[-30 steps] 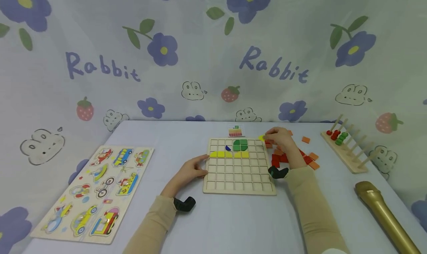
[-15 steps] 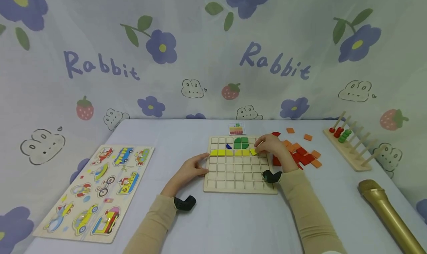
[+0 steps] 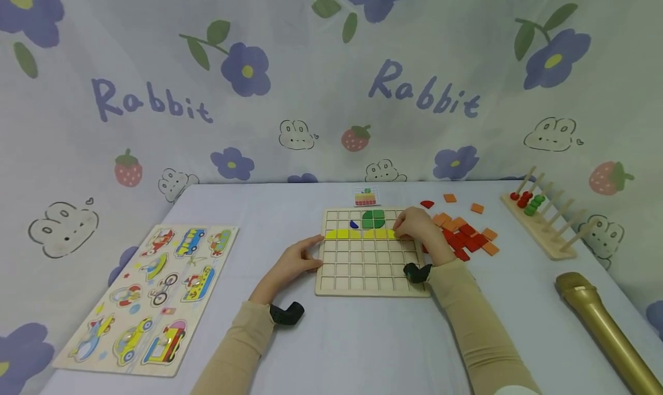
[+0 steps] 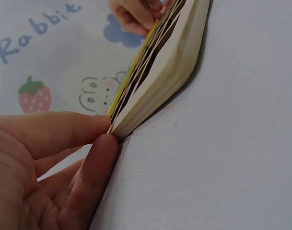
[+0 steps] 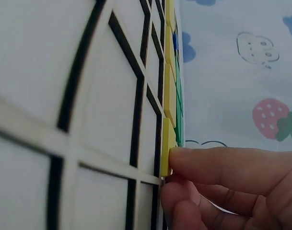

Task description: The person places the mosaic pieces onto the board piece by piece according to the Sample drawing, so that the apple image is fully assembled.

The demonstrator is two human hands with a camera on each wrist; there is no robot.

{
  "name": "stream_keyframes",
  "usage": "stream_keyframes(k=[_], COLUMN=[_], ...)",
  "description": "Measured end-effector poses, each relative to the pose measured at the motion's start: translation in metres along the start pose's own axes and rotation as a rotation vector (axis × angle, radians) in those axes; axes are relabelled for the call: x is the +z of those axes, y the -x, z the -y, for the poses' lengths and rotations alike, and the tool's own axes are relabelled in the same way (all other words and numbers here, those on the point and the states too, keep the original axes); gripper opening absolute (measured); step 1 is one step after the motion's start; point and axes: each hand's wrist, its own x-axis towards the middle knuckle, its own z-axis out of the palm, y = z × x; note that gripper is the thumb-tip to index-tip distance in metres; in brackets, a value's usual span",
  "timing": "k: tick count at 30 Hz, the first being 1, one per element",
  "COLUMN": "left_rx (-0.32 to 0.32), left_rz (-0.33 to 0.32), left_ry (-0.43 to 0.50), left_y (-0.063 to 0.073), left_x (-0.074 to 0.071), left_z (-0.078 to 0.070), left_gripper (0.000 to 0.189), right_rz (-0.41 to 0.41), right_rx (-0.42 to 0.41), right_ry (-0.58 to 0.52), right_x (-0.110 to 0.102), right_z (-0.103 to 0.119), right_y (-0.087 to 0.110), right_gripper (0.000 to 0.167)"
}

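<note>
A wooden grid board (image 3: 370,268) lies mid-table. Across it runs a row of yellow tiles (image 3: 342,234); above them sit rounded green pieces (image 3: 369,220) and a small blue piece (image 3: 354,224). My right hand (image 3: 418,228) pinches a yellow tile (image 5: 166,148) at the row's right end, with the index fingertip against it in the right wrist view. Whether that tile is fully down in its square cannot be told. My left hand (image 3: 291,266) rests its index finger and thumb, spread apart, against the board's left edge.
Red tiles (image 3: 456,242) and orange tiles (image 3: 489,248) lie scattered right of the board. Behind it is a picture card (image 3: 366,196). A vehicle puzzle board (image 3: 147,297) lies left; a peg rack with beads (image 3: 541,228) and gold microphone (image 3: 595,326) lie right.
My right hand has carried the yellow tile from the board's far right corner to the right end of the yellow row. The left hand stays at the board's edge.
</note>
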Motion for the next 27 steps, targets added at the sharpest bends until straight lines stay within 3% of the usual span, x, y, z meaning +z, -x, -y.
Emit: stream_keyframes(k=[4,8,11,14,19,23,25,27], left_rx=[-0.011,-0.01,-0.007,-0.015,-0.023,-0.027,-0.026,-0.019], left_rz=[-0.012,-0.013,-0.007,-0.004,-0.007,-0.016,-0.012,-0.009], left_ry=[0.0,-0.004,-0.007,-0.016,-0.015,-0.005,-0.008,-0.011], left_y=[0.0,-0.001,-0.002,-0.001,0.0,0.001,0.007,0.006], left_x=[0.001,0.001,0.001,0.0,0.0,0.0,-0.001,0.0], left_z=[0.001,0.002,0.003,0.003,0.003,-0.001,-0.013,-0.013], left_gripper=[0.064,0.064,0.063,0.063,0.063,0.063,0.063,0.063], right_rz=[0.014,0.004,-0.046,-0.097,-0.166,-0.178,-0.157,-0.128], right_rx=[-0.026,-0.001,0.055,0.125,0.227,0.12,0.037,-0.039], right_ry=[-0.076,-0.268,-0.384,-0.417,-0.466,-0.369,-0.285,-0.219], right_x=[-0.005,-0.026,-0.048,-0.065,-0.073,-0.069,-0.064,-0.056], right_z=[-0.006,-0.024,-0.047,-0.07,-0.097,-0.098,-0.092,-0.085], right_y=[0.0,0.003,0.01,0.018,0.026,0.022,0.015,0.008], right_gripper=[0.014,0.026,0.036,0.045,0.048,0.046,0.045,0.046])
